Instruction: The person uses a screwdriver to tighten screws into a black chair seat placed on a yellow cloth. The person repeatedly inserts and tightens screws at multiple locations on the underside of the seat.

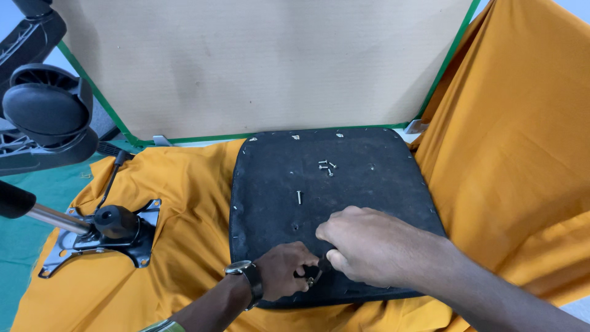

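A black chair seat base (344, 184) lies upside down on an orange cloth (184, 203). My right hand (369, 243) is closed around a dark tool handle near the seat's front edge. My left hand (283, 267), with a wristwatch, pinches a small metal part (311, 278) at the tool's tip against the seat. One loose screw (299, 197) lies in the middle of the seat. Several more screws (326, 166) sit in a cluster further back.
A black metal chair mechanism (107, 230) with a chrome gas cylinder (49, 216) lies on the cloth at the left. A chair wheel base (46, 110) stands at the far left. A brown cardboard sheet (264, 61) with green edging stands behind the seat.
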